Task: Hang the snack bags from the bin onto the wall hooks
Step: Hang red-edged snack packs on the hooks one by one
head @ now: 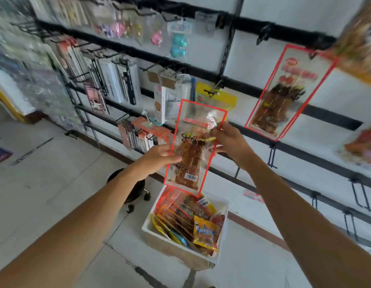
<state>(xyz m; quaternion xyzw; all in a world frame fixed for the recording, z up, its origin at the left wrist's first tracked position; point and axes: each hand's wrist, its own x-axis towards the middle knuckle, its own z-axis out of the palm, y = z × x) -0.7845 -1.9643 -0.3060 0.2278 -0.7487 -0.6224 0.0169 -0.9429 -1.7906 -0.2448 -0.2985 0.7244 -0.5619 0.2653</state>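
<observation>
Both hands are closed on a clear, red-edged plastic snack bag (194,146) of brown skewered strips. The left hand (159,156) holds its left edge low down, and the right hand (229,142) pinches the right edge higher up. The bag hangs in the air between the two holds, directly above the white foam bin (153,231) of remaining packets.

The bag's long axis runs nearly upright, the top leaning slightly right. The printed header points up toward the rack and the barcode end points down at the bin. Its hang hole is too blurred to find.

To hang it well, the right pinch should probably slide up to the header so the top stays taut and flat. The left hand then only needs to steady the tail. Up and right of the grip a matching hung bag (284,94) dangles from the black rail (288,30). A bare black hook (262,35) sits just left of it, and the bag's header should meet that tip squarely.
</observation>
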